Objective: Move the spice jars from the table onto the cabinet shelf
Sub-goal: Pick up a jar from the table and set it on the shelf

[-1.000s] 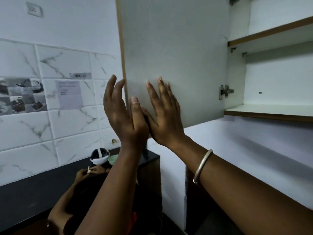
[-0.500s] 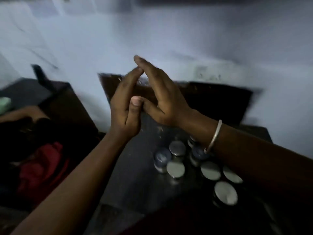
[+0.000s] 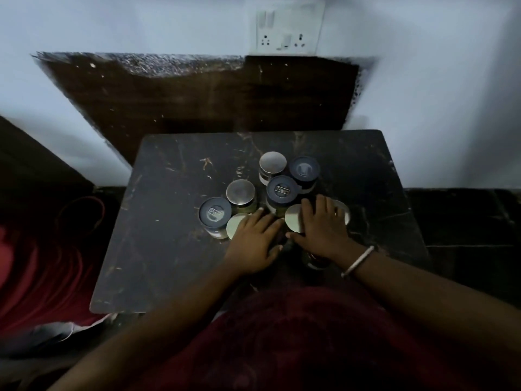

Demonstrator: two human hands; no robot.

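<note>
Several spice jars stand bunched on a small dark table [image 3: 163,244]. At the back are a silver-lidded jar [image 3: 272,164] and a dark-blue-lidded jar [image 3: 304,169]. Nearer stand another blue-lidded jar [image 3: 282,190], a silver-lidded one [image 3: 240,192] and a blue-lidded one [image 3: 214,213]. My left hand [image 3: 255,241] lies fingers apart on a silver lid [image 3: 234,225]. My right hand [image 3: 321,230], with a bangle on its wrist, lies spread over two silver lids [image 3: 292,221], [image 3: 344,215]. One more jar [image 3: 315,262] shows under that wrist. The cabinet shelf is out of view.
A white wall with a switch and socket plate [image 3: 286,26] rises behind the table, with a dark brown panel [image 3: 197,94] below it. Red cloth [image 3: 36,263] lies at the left. Dark floor [image 3: 465,221] shows at the right.
My view dropped from the open wall cabinet down to the table. Both hands came down from the cabinet door and now rest on the jar lids.
</note>
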